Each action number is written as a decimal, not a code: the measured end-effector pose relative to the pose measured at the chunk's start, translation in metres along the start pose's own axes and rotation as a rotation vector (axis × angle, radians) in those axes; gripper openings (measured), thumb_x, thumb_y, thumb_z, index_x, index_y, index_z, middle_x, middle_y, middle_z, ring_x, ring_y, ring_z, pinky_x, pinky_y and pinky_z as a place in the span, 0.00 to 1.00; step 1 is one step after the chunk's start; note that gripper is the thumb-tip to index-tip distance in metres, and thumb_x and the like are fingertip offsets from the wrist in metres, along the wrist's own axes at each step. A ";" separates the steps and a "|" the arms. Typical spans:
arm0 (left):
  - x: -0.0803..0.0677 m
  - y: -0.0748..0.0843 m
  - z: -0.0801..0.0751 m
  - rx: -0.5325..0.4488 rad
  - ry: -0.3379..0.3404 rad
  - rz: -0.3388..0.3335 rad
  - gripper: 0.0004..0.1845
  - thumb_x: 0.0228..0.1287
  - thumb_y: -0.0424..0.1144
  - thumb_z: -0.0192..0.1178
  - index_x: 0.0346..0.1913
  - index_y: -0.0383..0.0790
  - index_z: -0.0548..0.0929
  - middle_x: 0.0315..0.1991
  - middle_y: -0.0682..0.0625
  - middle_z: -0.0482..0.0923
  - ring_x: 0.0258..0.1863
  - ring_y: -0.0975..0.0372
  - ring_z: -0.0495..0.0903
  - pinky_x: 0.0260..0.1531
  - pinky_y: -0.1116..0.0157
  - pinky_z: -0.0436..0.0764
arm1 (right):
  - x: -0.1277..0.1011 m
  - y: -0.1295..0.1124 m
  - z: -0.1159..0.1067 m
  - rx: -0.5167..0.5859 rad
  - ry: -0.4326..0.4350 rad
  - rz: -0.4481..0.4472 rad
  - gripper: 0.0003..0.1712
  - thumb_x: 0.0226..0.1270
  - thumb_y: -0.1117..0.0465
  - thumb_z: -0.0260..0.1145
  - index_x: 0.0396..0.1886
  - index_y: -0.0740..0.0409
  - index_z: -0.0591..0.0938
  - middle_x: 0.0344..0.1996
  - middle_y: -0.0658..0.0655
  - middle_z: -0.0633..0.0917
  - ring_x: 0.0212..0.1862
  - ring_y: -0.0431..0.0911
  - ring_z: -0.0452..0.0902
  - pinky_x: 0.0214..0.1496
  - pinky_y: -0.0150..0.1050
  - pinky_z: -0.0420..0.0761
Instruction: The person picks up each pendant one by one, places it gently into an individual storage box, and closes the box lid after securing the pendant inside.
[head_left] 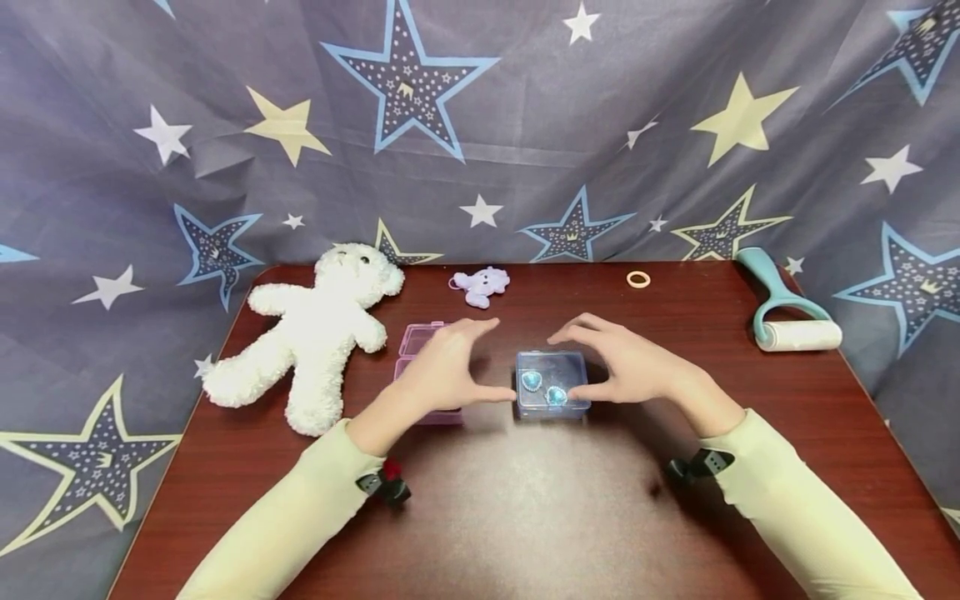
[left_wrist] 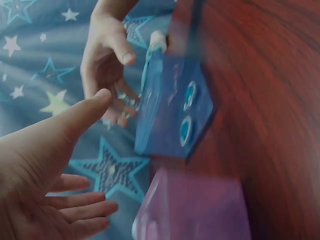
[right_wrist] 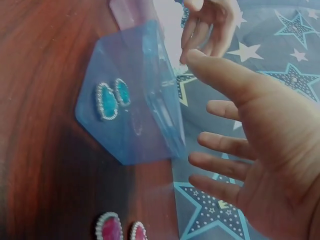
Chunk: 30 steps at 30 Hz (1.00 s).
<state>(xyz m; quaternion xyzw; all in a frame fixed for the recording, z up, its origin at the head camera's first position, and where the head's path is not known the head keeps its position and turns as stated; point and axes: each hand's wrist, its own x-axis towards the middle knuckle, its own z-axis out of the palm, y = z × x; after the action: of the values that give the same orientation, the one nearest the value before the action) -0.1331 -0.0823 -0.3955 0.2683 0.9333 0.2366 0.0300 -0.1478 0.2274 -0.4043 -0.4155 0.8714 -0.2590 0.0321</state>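
A small clear blue box [head_left: 551, 385] with two blue heart gems [head_left: 543, 387] inside lies closed on the dark red table [head_left: 525, 517]. My left hand [head_left: 491, 358] is open just left of it, thumb reaching toward its front left corner. My right hand [head_left: 570, 365] is open on the other side, its thumb at the front right edge. Neither hand grips the box. The left wrist view shows the box [left_wrist: 170, 115] past my left hand's thumb [left_wrist: 95, 102]. In the right wrist view the box [right_wrist: 130, 110] lies beside my spread right hand [right_wrist: 200, 100]. A pink box [head_left: 417, 340] sits partly behind my left hand.
A white teddy bear [head_left: 315, 333] lies at the left, with a small purple bear [head_left: 480, 285] and a tan ring [head_left: 638, 279] at the back. A lint roller [head_left: 787, 321] rests at the right edge. Two pink gems [right_wrist: 120, 229] lie near my right wrist. Star-print cloth [head_left: 480, 125] surrounds the table.
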 end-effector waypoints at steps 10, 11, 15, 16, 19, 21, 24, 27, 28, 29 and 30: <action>-0.043 -0.047 -0.035 -0.012 0.199 -0.065 0.56 0.45 0.60 0.84 0.76 0.35 0.74 0.68 0.37 0.81 0.67 0.45 0.82 0.69 0.44 0.80 | -0.006 0.011 -0.012 -0.040 0.106 0.058 0.27 0.67 0.55 0.78 0.64 0.52 0.83 0.58 0.53 0.86 0.60 0.47 0.83 0.64 0.49 0.83; -0.047 -0.052 -0.035 -0.018 0.207 -0.072 0.57 0.45 0.59 0.84 0.76 0.34 0.74 0.69 0.36 0.81 0.68 0.44 0.81 0.69 0.43 0.80 | -0.008 0.012 -0.013 -0.045 0.120 0.066 0.26 0.67 0.56 0.77 0.63 0.52 0.84 0.57 0.53 0.86 0.60 0.48 0.84 0.63 0.49 0.83; -0.062 -0.066 -0.035 -0.030 0.215 -0.093 0.56 0.47 0.58 0.84 0.76 0.33 0.74 0.68 0.35 0.81 0.64 0.43 0.83 0.65 0.42 0.81 | -0.013 0.018 -0.017 -0.062 0.170 0.094 0.21 0.69 0.59 0.76 0.61 0.53 0.86 0.55 0.54 0.88 0.56 0.50 0.86 0.60 0.50 0.85; -0.066 -0.070 -0.035 -0.035 0.217 -0.096 0.56 0.47 0.58 0.84 0.75 0.33 0.74 0.67 0.35 0.82 0.63 0.43 0.84 0.64 0.42 0.82 | -0.014 0.020 -0.018 -0.065 0.180 0.101 0.21 0.69 0.60 0.75 0.61 0.53 0.86 0.55 0.54 0.88 0.56 0.50 0.87 0.60 0.50 0.85; -0.074 -0.076 -0.034 -0.052 0.227 -0.098 0.54 0.47 0.56 0.85 0.74 0.31 0.75 0.65 0.34 0.83 0.60 0.43 0.85 0.62 0.43 0.83 | -0.019 0.025 -0.020 -0.082 0.206 0.119 0.19 0.70 0.62 0.74 0.59 0.54 0.86 0.54 0.55 0.89 0.57 0.52 0.87 0.61 0.51 0.84; -0.078 -0.080 -0.032 -0.066 0.232 -0.101 0.54 0.46 0.54 0.86 0.73 0.30 0.76 0.65 0.34 0.83 0.59 0.43 0.86 0.60 0.43 0.84 | -0.024 0.029 -0.021 -0.101 0.227 0.134 0.18 0.69 0.63 0.74 0.58 0.55 0.87 0.53 0.56 0.90 0.57 0.53 0.87 0.61 0.52 0.83; -0.082 -0.084 -0.029 -0.093 0.225 -0.112 0.53 0.45 0.53 0.87 0.72 0.29 0.76 0.62 0.33 0.85 0.55 0.43 0.88 0.57 0.43 0.86 | -0.031 0.035 -0.021 -0.127 0.260 0.166 0.17 0.68 0.65 0.74 0.56 0.57 0.88 0.51 0.56 0.91 0.55 0.53 0.88 0.60 0.53 0.83; -0.086 -0.088 -0.023 -0.124 0.210 -0.124 0.53 0.44 0.53 0.87 0.72 0.29 0.76 0.61 0.34 0.86 0.53 0.43 0.90 0.56 0.44 0.87 | -0.037 0.041 -0.018 -0.132 0.285 0.197 0.16 0.67 0.67 0.73 0.54 0.59 0.89 0.48 0.57 0.92 0.51 0.54 0.89 0.56 0.53 0.85; -0.087 -0.089 -0.022 -0.139 0.206 -0.124 0.53 0.44 0.52 0.87 0.72 0.29 0.76 0.61 0.33 0.86 0.54 0.43 0.90 0.56 0.44 0.87 | -0.038 0.043 -0.017 -0.131 0.291 0.206 0.16 0.66 0.68 0.73 0.54 0.60 0.89 0.47 0.58 0.92 0.50 0.54 0.89 0.54 0.53 0.85; -0.087 -0.090 -0.020 -0.150 0.202 -0.125 0.54 0.44 0.52 0.87 0.72 0.29 0.76 0.61 0.34 0.86 0.54 0.43 0.90 0.56 0.44 0.88 | -0.040 0.046 -0.016 -0.127 0.295 0.213 0.16 0.66 0.69 0.73 0.53 0.60 0.89 0.47 0.58 0.92 0.48 0.54 0.89 0.53 0.53 0.85; -0.088 -0.090 -0.019 -0.160 0.199 -0.125 0.54 0.44 0.52 0.88 0.73 0.28 0.76 0.62 0.34 0.85 0.54 0.42 0.90 0.56 0.44 0.88 | -0.041 0.048 -0.014 -0.124 0.298 0.219 0.16 0.66 0.69 0.73 0.53 0.61 0.89 0.46 0.59 0.92 0.47 0.54 0.89 0.51 0.54 0.86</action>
<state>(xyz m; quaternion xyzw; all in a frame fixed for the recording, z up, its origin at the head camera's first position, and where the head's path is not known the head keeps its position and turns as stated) -0.1054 -0.2028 -0.4265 0.1817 0.9248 0.3332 -0.0265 -0.1591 0.2890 -0.4216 -0.2765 0.9208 -0.2583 -0.0952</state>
